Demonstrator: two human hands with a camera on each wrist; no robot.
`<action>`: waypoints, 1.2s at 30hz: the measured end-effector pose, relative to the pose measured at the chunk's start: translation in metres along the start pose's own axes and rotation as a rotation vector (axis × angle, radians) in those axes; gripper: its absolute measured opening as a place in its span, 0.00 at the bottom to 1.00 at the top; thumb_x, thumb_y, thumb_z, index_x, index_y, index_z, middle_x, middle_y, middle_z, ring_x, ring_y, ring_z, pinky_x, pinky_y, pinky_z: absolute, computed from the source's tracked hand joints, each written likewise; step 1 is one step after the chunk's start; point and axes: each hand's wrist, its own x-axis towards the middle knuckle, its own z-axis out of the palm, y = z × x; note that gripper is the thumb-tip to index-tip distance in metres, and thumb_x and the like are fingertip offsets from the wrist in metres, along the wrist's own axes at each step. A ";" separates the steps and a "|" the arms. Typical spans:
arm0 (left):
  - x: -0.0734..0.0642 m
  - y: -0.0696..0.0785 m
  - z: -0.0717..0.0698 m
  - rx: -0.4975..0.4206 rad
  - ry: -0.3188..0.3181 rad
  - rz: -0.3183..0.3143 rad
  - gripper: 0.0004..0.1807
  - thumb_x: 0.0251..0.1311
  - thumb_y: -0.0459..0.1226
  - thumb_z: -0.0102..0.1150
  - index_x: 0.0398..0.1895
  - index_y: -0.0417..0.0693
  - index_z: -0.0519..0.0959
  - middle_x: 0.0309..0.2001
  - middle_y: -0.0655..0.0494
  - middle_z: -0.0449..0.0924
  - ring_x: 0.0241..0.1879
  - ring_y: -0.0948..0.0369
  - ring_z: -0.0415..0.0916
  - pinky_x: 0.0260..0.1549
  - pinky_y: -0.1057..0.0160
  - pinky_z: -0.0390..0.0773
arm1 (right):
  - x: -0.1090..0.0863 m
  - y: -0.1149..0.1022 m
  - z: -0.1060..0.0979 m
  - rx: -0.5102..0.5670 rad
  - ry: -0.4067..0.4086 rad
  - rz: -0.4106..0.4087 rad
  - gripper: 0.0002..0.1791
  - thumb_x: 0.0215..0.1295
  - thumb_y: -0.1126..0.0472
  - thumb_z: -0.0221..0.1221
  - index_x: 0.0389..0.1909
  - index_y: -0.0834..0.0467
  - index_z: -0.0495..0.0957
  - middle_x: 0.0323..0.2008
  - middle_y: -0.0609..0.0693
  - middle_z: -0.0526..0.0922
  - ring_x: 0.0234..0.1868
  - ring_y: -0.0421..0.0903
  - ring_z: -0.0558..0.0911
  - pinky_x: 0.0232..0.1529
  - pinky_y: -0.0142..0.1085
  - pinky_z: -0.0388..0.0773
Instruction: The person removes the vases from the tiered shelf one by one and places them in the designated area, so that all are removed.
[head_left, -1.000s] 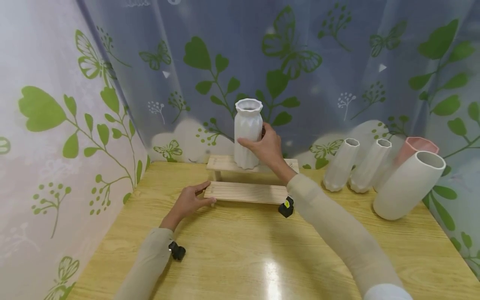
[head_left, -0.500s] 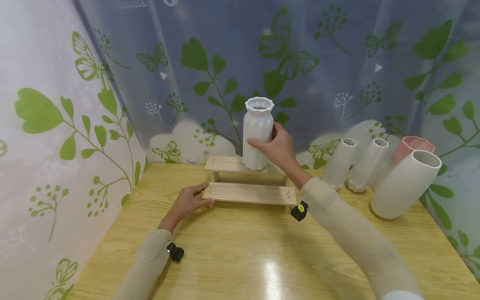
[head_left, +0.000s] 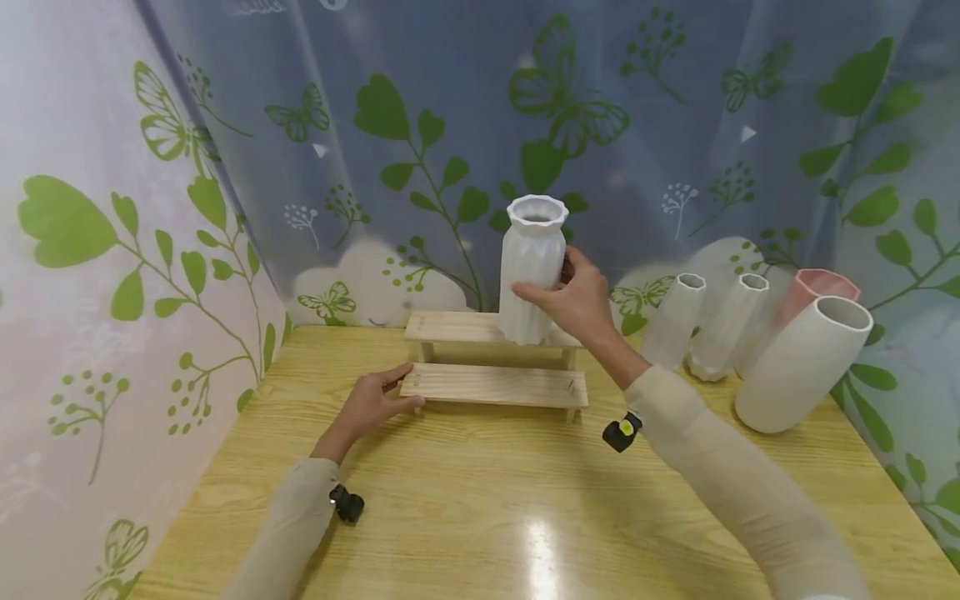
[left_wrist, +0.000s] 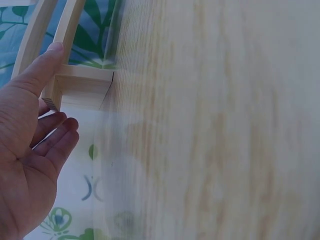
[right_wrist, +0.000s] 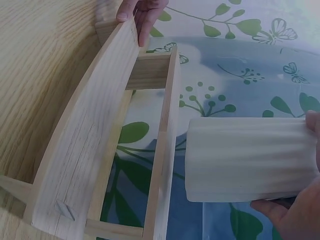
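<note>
A white fluted vase with a scalloped rim stands upright in my right hand, which grips its right side, thumb across the front. In the right wrist view a gap shows between the vase's base and the upper board of the two-step wooden stand. My left hand pinches the left end of the stand's lower board. From the left wrist, the thumb of the left hand lies along that board's end, with loosely bent fingers beside it.
Right of the stand, two slim white vases lean beside a pink vase and a large smooth white vase. A patterned curtain hangs behind the wooden table.
My right hand has moved to the right with the white vase, from the middle of the upper board toward its right part. The left hand keeps its hold on the stand.
</note>
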 end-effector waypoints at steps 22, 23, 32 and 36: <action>0.000 -0.003 0.001 -0.040 0.000 -0.014 0.45 0.60 0.53 0.72 0.77 0.45 0.66 0.75 0.47 0.65 0.71 0.43 0.66 0.63 0.48 0.76 | -0.031 0.012 -0.052 0.063 0.005 0.022 0.45 0.53 0.46 0.78 0.68 0.59 0.70 0.62 0.57 0.80 0.61 0.54 0.80 0.59 0.53 0.81; 0.000 -0.003 0.001 -0.038 0.001 -0.014 0.45 0.59 0.54 0.72 0.77 0.46 0.66 0.75 0.47 0.65 0.71 0.43 0.66 0.63 0.48 0.76 | -0.033 0.013 -0.055 0.061 0.009 0.027 0.45 0.53 0.46 0.78 0.68 0.58 0.71 0.62 0.56 0.80 0.61 0.54 0.80 0.59 0.53 0.81; 0.000 -0.002 0.001 -0.032 0.006 -0.005 0.45 0.60 0.53 0.72 0.76 0.45 0.67 0.74 0.45 0.66 0.71 0.44 0.67 0.63 0.48 0.76 | -0.045 0.023 -0.071 -0.027 0.045 0.011 0.44 0.54 0.45 0.77 0.68 0.57 0.72 0.61 0.57 0.81 0.59 0.54 0.81 0.56 0.52 0.83; 0.001 -0.003 0.001 -0.028 0.008 -0.001 0.45 0.60 0.53 0.72 0.76 0.45 0.67 0.74 0.45 0.66 0.70 0.44 0.68 0.63 0.48 0.76 | -0.050 0.026 -0.079 -0.024 0.045 0.013 0.44 0.55 0.48 0.77 0.70 0.57 0.71 0.62 0.57 0.80 0.60 0.55 0.81 0.56 0.52 0.83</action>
